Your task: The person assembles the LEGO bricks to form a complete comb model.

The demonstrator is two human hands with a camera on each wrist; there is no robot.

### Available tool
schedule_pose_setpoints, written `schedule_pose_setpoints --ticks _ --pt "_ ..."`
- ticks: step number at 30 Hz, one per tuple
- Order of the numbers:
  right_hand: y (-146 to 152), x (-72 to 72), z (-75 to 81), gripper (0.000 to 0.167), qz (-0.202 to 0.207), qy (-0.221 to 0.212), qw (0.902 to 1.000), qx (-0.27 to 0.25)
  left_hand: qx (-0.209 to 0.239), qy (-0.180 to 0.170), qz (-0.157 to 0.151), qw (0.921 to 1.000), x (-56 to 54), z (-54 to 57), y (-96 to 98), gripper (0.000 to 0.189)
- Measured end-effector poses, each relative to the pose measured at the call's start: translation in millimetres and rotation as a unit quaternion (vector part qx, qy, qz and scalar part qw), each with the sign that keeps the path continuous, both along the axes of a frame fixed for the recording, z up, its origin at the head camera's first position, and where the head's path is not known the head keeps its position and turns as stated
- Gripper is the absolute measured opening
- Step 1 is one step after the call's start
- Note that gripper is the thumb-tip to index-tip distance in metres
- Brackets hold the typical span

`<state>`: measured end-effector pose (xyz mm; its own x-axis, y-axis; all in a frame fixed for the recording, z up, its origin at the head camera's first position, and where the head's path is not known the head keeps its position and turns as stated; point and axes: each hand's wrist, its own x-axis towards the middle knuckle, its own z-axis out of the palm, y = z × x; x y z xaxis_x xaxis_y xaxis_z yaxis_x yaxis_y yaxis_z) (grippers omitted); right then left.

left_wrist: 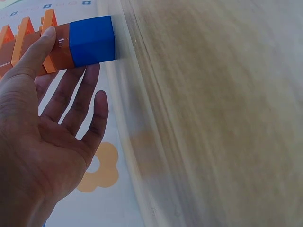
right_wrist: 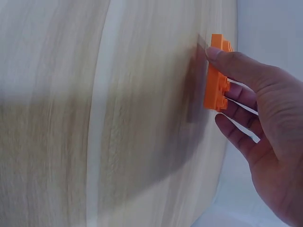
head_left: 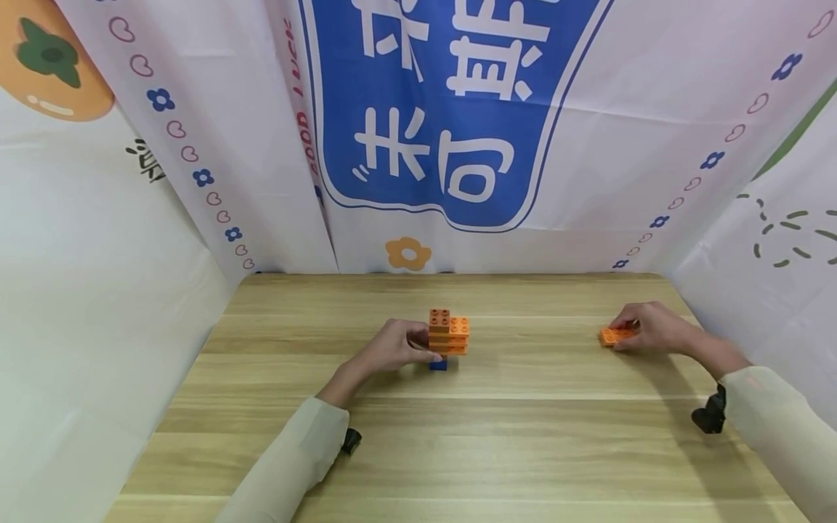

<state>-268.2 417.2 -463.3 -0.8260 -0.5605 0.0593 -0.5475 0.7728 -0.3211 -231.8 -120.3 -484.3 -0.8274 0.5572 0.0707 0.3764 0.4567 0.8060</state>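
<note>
Near the middle of the table, my left hand pinches a stack of toy building bricks between thumb and fingers. Brown bricks alternate with thin orange plates that jut out to the right, and a blue brick forms the bottom. The left wrist view shows the thumb on the stack's side just above the blue brick; the other fingers are partly hidden behind it. Over at the right, my right hand pinches a thin orange studded brick. A shadow falls on the wood beside that brick.
The light wooden table stretches between both hands. A printed white cloth rises behind its back edge, with more cloth at both sides. Each wrist carries a small black camera.
</note>
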Motion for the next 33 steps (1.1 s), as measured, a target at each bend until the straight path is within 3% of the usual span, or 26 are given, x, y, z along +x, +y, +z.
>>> schedule_pose_setpoints --ticks 14,33 --pt "-33 2.9 10.2 0.024 0.058 0.011 0.9977 -0.033 0.006 -0.013 0.004 0.9999 -0.4 0.2 -0.4 0.02" --pt "-84 10.8 29.2 0.025 0.136 0.028 0.9895 -0.038 0.0 -0.006 0.001 1.0 0.2 -1.2 0.0 0.017"
